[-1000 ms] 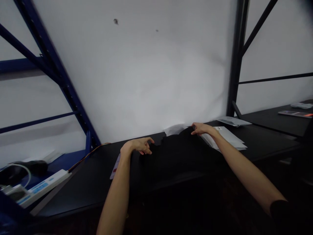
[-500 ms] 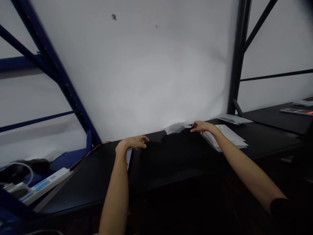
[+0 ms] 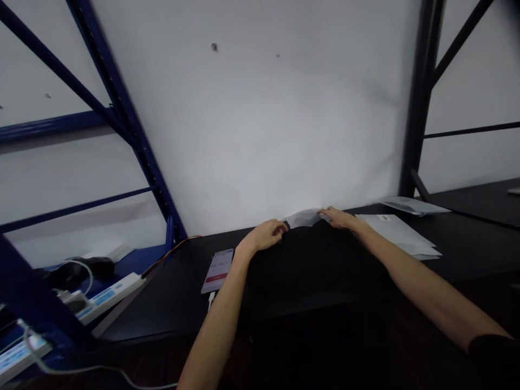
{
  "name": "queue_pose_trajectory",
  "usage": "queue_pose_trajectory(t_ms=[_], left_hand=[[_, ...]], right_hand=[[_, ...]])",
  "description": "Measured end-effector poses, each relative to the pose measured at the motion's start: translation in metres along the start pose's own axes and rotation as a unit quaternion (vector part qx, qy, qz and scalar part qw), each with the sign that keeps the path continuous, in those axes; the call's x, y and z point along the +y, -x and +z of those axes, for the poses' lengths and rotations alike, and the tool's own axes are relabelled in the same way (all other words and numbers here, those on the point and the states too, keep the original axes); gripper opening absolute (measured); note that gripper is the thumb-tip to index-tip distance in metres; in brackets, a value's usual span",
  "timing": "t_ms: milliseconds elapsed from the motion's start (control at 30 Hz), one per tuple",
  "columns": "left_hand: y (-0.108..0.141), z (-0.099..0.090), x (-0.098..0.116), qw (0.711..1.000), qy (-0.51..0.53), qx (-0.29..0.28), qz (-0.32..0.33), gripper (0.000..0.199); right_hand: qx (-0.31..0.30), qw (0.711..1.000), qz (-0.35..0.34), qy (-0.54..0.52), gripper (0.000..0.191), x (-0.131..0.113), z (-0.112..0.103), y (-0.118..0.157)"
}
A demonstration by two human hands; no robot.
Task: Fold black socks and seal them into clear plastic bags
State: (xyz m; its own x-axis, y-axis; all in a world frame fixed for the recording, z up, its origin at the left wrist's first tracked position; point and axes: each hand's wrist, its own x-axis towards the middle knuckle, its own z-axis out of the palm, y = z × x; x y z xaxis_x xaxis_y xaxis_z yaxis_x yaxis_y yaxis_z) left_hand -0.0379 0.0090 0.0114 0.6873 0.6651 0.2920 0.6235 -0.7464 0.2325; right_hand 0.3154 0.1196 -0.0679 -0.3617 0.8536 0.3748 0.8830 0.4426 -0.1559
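The black cloth [image 3: 317, 265] looks soft and light, best held along its far edge. The left hand [image 3: 264, 235] and right hand [image 3: 339, 218] rest there; whether either grip is closed, I cannot tell.

Left hand [image 3: 264, 236] moved right along black cloth [image 3: 317, 265], now at its far edge, nearer right hand [image 3: 339, 218]. Phone [image 3: 216, 271], earlier mostly hidden by left forearm [image 3: 215, 336], now fully exposed beside it, screen up. Head view panned; shelf uprights [image 3: 420, 97] sit further right.
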Motion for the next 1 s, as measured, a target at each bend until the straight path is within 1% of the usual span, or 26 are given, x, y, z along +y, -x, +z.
queue_pose_trajectory(t_ms=[100, 133, 200, 267, 333, 433, 500, 567, 600, 667, 733, 833, 933, 1000], left_hand=[[-0.002, 0.006, -0.003, 1.0, -0.006, -0.021, -0.008, 0.035], [-0.002, 0.007, -0.004, 1.0, -0.009, -0.027, -0.012, 0.035], [-0.003, 0.009, -0.006, 0.999, -0.017, -0.032, -0.021, 0.034], [-0.002, 0.01, -0.006, 0.999, -0.036, -0.019, -0.027, 0.033], [-0.001, 0.009, -0.003, 0.997, -0.064, 0.024, -0.039, 0.034], [0.0, 0.008, 0.005, 0.987, -0.085, 0.12, -0.065, 0.043], [0.0, 0.007, 0.01, 0.979, -0.066, 0.179, -0.075, 0.05], [-0.001, 0.006, 0.013, 0.972, -0.036, 0.223, -0.071, 0.051], [-0.002, 0.005, 0.013, 0.969, -0.021, 0.239, -0.064, 0.047], [-0.005, 0.005, 0.011, 0.965, 0.003, 0.259, -0.048, 0.032], [-0.008, 0.005, 0.006, 0.962, 0.02, 0.271, -0.035, 0.021], [-0.011, 0.007, 0.0, 0.956, 0.045, 0.289, -0.025, 0.019], [-0.013, 0.01, -0.002, 0.953, 0.069, 0.293, -0.029, 0.02], [-0.013, 0.011, 0.0, 0.956, 0.077, 0.279, -0.042, 0.023]], right_hand=[[0.014, 0.999, 0.031, 0.0, 0.03, -0.004, -0.007, 0.0], [0.024, 0.999, 0.043, 0.001, 0.023, -0.006, -0.01, -0.001], [0.062, 0.996, 0.06, -0.008, 0.026, -0.008, -0.017, -0.002], [0.125, 0.988, 0.074, -0.042, 0.031, -0.01, -0.024, -0.003], [0.184, 0.974, 0.084, -0.105, 0.033, -0.012, -0.032, -0.001], [0.221, 0.946, 0.091, -0.218, 0.032, -0.02, -0.044, 0.005], [0.223, 0.931, 0.078, -0.279, 0.033, -0.03, -0.053, 0.011], [0.214, 0.921, 0.054, -0.32, 0.036, -0.043, -0.061, 0.016], [0.207, 0.918, 0.041, -0.335, 0.037, -0.05, -0.064, 0.018], [0.192, 0.915, 0.017, -0.354, 0.038, -0.062, -0.068, 0.02], [0.179, 0.917, 0.001, -0.357, 0.038, -0.071, -0.069, 0.021], [0.172, 0.928, -0.002, -0.332, 0.039, -0.075, -0.066, 0.02], [0.2, 0.946, -0.003, -0.254, 0.036, -0.071, -0.063, 0.02], [0.233, 0.952, -0.018, -0.197, 0.031, -0.069, -0.064, 0.021]])
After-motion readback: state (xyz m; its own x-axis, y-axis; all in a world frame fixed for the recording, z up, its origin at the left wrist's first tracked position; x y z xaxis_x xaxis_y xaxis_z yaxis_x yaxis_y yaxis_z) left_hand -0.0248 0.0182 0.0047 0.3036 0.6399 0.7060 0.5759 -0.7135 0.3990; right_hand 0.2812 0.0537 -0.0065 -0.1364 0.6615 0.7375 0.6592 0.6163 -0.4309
